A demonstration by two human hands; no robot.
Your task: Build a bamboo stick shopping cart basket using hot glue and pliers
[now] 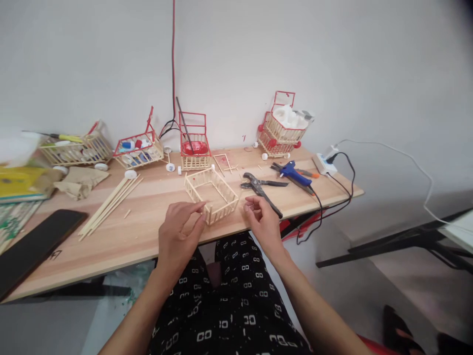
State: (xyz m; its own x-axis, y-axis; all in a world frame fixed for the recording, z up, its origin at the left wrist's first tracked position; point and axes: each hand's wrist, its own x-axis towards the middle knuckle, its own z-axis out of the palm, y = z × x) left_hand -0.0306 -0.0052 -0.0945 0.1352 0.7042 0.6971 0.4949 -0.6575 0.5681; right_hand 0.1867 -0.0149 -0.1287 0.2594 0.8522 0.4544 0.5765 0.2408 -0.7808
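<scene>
A small open basket frame [212, 195] made of pale wooden sticks rests near the front edge of the wooden table [148, 217]. My left hand [180, 231] is at its near left corner, thumb and fingertips pinching the corner post. My right hand [261, 219] hovers just right of the frame with fingers curled together; whether a small piece sits between them cannot be told. Black pliers [260, 187] lie just beyond my right hand.
A blue glue gun [293, 173] with its cord and a white power strip [325, 162] lie at the right. Several stick carts [138, 148] [194, 145] [283, 125] line the wall. Loose sticks [111, 202], a black phone [33, 244] and cloth lie left.
</scene>
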